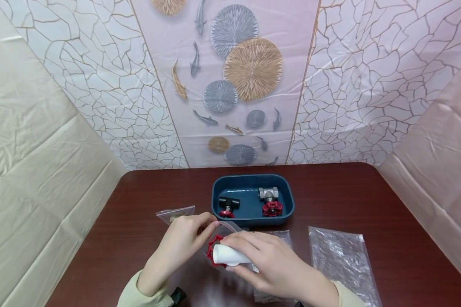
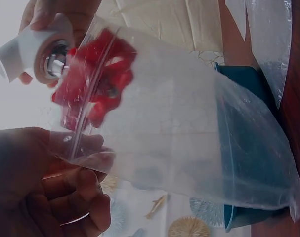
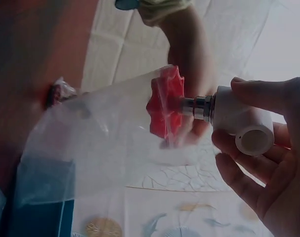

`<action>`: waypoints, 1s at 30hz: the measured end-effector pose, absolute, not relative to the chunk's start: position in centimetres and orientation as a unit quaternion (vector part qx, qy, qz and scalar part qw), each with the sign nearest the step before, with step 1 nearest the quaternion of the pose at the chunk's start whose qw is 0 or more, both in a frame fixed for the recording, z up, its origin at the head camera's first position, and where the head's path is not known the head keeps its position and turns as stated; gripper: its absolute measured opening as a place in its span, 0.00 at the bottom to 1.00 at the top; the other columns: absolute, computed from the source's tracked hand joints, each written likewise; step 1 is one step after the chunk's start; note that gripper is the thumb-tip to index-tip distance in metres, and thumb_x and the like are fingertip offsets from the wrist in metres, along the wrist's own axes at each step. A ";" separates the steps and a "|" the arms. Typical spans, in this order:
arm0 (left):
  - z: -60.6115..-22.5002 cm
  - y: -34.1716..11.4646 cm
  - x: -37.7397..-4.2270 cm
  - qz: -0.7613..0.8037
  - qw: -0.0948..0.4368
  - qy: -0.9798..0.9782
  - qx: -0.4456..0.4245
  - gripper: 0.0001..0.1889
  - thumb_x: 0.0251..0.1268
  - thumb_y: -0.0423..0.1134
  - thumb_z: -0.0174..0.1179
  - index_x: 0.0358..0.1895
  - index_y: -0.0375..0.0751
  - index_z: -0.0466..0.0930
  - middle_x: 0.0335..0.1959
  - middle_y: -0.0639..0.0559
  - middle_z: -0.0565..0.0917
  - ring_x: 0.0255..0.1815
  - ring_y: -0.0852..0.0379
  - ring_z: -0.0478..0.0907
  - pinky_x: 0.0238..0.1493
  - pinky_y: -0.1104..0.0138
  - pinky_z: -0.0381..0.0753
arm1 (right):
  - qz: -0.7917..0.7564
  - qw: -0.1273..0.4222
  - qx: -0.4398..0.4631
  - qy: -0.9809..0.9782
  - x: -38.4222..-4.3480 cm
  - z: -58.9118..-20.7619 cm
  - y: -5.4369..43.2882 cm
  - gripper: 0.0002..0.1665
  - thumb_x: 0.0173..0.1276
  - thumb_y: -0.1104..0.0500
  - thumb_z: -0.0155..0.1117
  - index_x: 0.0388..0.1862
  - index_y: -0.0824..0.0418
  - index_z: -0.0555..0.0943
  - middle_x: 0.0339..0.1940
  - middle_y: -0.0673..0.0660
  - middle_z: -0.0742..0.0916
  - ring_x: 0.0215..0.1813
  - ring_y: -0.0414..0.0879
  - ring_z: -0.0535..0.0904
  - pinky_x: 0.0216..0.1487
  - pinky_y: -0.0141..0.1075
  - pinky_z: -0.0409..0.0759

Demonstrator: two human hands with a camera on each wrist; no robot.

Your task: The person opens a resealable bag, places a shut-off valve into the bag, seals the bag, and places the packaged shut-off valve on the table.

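My right hand [image 1: 272, 260] grips the white body of a stop valve [image 3: 243, 118], thumb on one side and fingers on the other. The valve has a metal stem and a red handwheel [image 2: 103, 79]. That wheel sits within the mouth of a clear zip bag [image 2: 169, 118], seen through its film, while the white body stays outside. With thumb and fingers, my left hand [image 1: 180, 241] pinches the bag's edge beside the zip strip [image 2: 93, 94]. The rest of the bag hangs loose over the table, overlapping the blue tray [image 2: 226, 168] in the left wrist view.
Behind the hands stands the blue tray, holding a black valve [image 1: 229, 204] and a metal valve [image 1: 269, 200], both with red handwheels. Another zip bag [image 1: 186, 210] lies left of it. A flat clear bag [image 1: 341, 260] lies at the right, another [image 1: 282, 235] partly under my right hand.
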State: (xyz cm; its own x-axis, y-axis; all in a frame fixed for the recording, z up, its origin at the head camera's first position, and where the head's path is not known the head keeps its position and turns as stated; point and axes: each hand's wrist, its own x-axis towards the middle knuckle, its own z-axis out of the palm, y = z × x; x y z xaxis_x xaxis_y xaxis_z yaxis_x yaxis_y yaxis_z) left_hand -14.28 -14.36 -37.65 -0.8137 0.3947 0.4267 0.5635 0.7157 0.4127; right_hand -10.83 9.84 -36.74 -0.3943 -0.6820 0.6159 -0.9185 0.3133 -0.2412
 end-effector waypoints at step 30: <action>-37.5 -13.4 -13.7 -0.250 0.134 -0.892 -0.352 0.05 0.73 0.43 0.61 0.42 0.50 0.86 0.35 0.62 0.88 0.31 0.71 0.81 0.35 0.71 0.81 | 0.116 0.210 0.518 -0.821 -11.0 -39.2 8.2 0.26 0.64 0.50 0.72 0.58 0.59 0.80 0.47 0.50 0.85 0.37 0.36 0.84 0.26 0.27 0.78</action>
State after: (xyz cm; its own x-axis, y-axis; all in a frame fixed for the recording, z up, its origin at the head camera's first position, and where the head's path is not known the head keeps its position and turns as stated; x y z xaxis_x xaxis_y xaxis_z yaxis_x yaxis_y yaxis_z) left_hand -13.69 -13.41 -37.51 -0.7167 0.5600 0.4156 0.6945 0.6274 0.3521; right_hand -10.96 8.20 -39.21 -0.3743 -0.8020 0.4656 -0.8997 0.4356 0.0270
